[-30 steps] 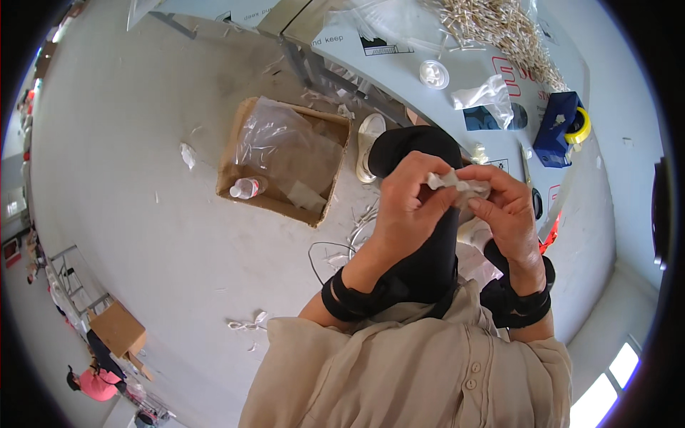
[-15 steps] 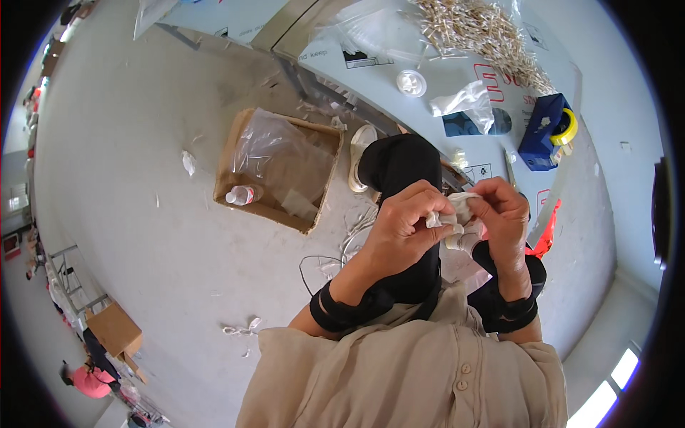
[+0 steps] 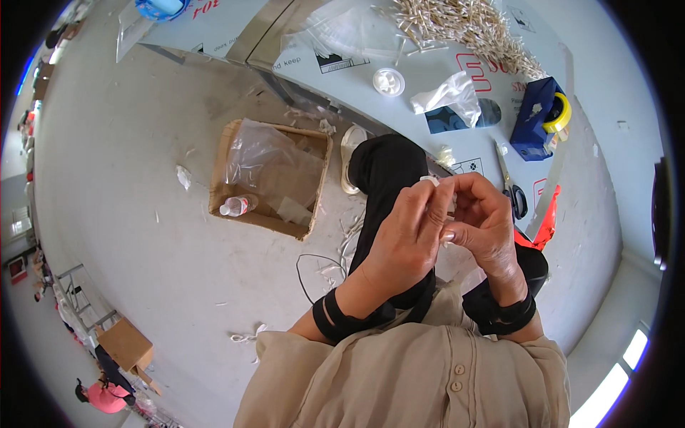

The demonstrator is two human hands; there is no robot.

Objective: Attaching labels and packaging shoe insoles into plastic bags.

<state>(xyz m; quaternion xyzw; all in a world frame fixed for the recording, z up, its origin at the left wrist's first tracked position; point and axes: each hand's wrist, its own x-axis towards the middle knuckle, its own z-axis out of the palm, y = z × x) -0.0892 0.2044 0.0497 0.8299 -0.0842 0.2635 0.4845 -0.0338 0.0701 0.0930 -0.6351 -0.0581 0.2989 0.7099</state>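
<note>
My left hand (image 3: 408, 239) and my right hand (image 3: 489, 225) meet over my lap, fingertips pinched together. Between them is a soft white crumpled piece (image 3: 429, 180), mostly hidden by the fingers; I cannot tell its exact kind. Just beyond my right hand, black-handled scissors (image 3: 518, 201) lie at the table's edge. Farther off on the table (image 3: 300, 68) are a crumpled clear plastic bag (image 3: 464, 96) and a small round container (image 3: 389, 82) with white contents. A large heap of cotton swabs (image 3: 474, 32) spreads at the far side.
A blue tape dispenser (image 3: 526, 121) with a yellow tape roll (image 3: 559, 114) stands at the table's right. On the floor to the left, a cardboard box (image 3: 220, 160) holds plastic sheeting and a bottle (image 3: 239, 205). Far lower left is a person in pink (image 3: 105, 396).
My hands have drawn closer together, and the white piece that showed between them is now mostly covered by fingers. The view has shifted slightly, bringing the scissors into fuller sight.
</note>
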